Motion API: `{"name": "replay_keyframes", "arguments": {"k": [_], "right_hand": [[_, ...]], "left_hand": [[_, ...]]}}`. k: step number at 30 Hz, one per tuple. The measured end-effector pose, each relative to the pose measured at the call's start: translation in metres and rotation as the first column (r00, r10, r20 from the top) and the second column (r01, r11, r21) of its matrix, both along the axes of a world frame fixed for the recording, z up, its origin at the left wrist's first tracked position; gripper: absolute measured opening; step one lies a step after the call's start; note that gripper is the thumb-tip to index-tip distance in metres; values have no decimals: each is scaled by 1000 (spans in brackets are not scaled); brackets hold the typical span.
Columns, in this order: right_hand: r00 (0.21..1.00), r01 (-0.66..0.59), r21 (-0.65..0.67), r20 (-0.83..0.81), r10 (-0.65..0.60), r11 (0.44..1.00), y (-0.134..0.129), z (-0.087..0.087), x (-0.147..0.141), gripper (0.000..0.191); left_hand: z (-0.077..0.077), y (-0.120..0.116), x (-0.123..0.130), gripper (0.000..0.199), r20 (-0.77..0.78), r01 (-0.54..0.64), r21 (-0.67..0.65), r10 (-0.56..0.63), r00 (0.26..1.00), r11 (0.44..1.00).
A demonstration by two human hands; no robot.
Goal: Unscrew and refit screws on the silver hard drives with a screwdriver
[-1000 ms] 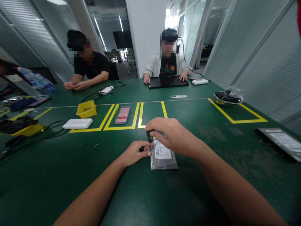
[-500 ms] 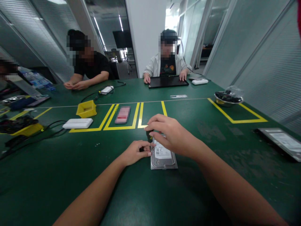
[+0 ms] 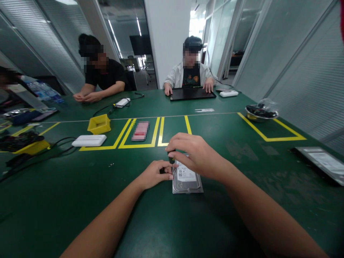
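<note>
Hard drive [image 3: 187, 177] lay flat — our right hand [image 3: 195, 153] gripped a screwdriver [image 3: 171, 160] at its left edge; our left hand [image 3: 155, 175] curled there — hold unclear.

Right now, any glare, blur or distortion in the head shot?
Head view: back window blown out, soft sheen on table near the bottom edge; head view: right wall leans, wide-lens style; head view: fine print on drive illegible, screwdriver dark, partly hidden by right hand.
</note>
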State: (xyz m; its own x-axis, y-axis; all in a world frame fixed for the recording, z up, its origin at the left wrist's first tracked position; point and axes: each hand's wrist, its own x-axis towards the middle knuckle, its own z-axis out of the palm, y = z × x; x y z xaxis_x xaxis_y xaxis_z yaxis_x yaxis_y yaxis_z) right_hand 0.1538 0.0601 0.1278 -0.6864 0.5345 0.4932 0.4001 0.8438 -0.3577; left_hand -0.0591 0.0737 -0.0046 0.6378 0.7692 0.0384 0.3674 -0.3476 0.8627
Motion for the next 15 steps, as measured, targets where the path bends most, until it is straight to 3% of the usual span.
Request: {"name": "replay_keyframes", "arguments": {"k": [15], "right_hand": [[999,43,11,3,-43,999,1,-4,1,22]], "left_hand": [[0,0,-1,17,-7,-10,-5,10,1000,1000]]}}
